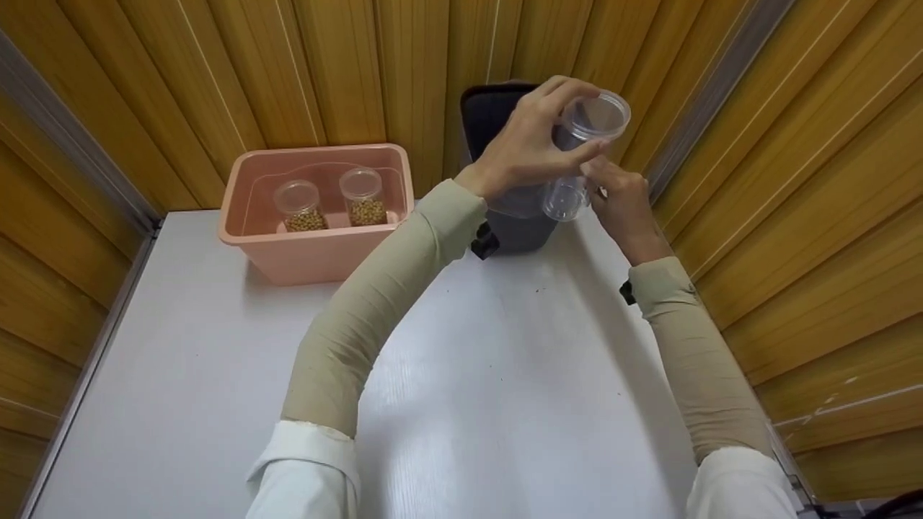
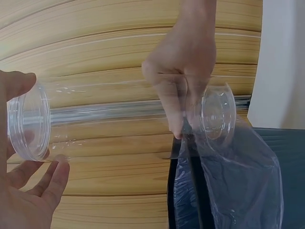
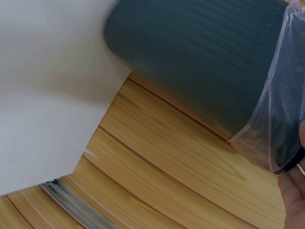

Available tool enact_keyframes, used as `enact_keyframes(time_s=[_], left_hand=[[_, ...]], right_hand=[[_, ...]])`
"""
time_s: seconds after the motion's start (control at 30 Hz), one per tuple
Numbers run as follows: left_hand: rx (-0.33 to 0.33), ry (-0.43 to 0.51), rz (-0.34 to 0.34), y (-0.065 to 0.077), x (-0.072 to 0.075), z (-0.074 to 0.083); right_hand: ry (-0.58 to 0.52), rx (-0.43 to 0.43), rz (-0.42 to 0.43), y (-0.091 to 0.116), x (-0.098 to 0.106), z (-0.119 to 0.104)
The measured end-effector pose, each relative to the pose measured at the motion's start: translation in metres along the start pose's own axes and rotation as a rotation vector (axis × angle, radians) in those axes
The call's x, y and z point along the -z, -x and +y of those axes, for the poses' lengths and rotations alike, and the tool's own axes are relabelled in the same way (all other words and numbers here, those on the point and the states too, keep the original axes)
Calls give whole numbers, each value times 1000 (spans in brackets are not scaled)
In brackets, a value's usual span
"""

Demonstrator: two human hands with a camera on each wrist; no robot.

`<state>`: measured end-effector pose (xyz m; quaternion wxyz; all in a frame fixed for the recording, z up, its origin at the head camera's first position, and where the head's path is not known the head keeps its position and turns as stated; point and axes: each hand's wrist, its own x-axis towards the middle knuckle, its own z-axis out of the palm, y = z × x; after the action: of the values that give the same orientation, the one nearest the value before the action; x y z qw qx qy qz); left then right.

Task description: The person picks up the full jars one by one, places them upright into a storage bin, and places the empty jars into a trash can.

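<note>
My left hand (image 1: 530,137) holds a clear plastic jar (image 1: 595,115) by its ridged end, thumb and fingers spread around it. The jar lies tilted in the head view, and its wall shows bare wood behind it in the left wrist view. A round clear piece (image 1: 566,198) shows at its far end; I cannot tell whether it is part of the jar. My right hand (image 2: 183,62), partly seen through the jar, pinches the rim of a dark trash bin (image 3: 190,47). Over that rim hangs a clear plastic liner (image 2: 243,176). Only some right fingers (image 3: 293,188) show in the right wrist view.
To the left, a pink plastic basin (image 1: 317,245) stands on the white table (image 1: 461,404). It holds two lidded clear jars (image 1: 303,209) of small tan pellets or beans. Wood-patterned walls (image 1: 332,65) close in the back and sides.
</note>
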<state>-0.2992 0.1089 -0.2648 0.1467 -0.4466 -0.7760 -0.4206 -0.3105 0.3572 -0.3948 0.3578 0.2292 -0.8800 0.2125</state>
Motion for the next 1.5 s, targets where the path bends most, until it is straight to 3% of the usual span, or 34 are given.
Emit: enact_keyframes(time_s=[0.27, 0.53, 0.77, 1.1, 1.5], left_hand=[[9, -4, 1, -19, 6, 3], [45, -21, 39, -29, 22, -1], [73, -87, 76, -39, 30, -12], [104, -82, 149, -50, 11, -38], [236, -66, 160, -32, -23, -89]], right_hand=[[-34, -3, 57, 5, 5, 1], [-32, 18, 29, 4, 3, -3], [-38, 14, 4, 3, 2, -8], [-35, 27, 33, 9, 5, -5], [-36, 35, 20, 10, 1, -10]])
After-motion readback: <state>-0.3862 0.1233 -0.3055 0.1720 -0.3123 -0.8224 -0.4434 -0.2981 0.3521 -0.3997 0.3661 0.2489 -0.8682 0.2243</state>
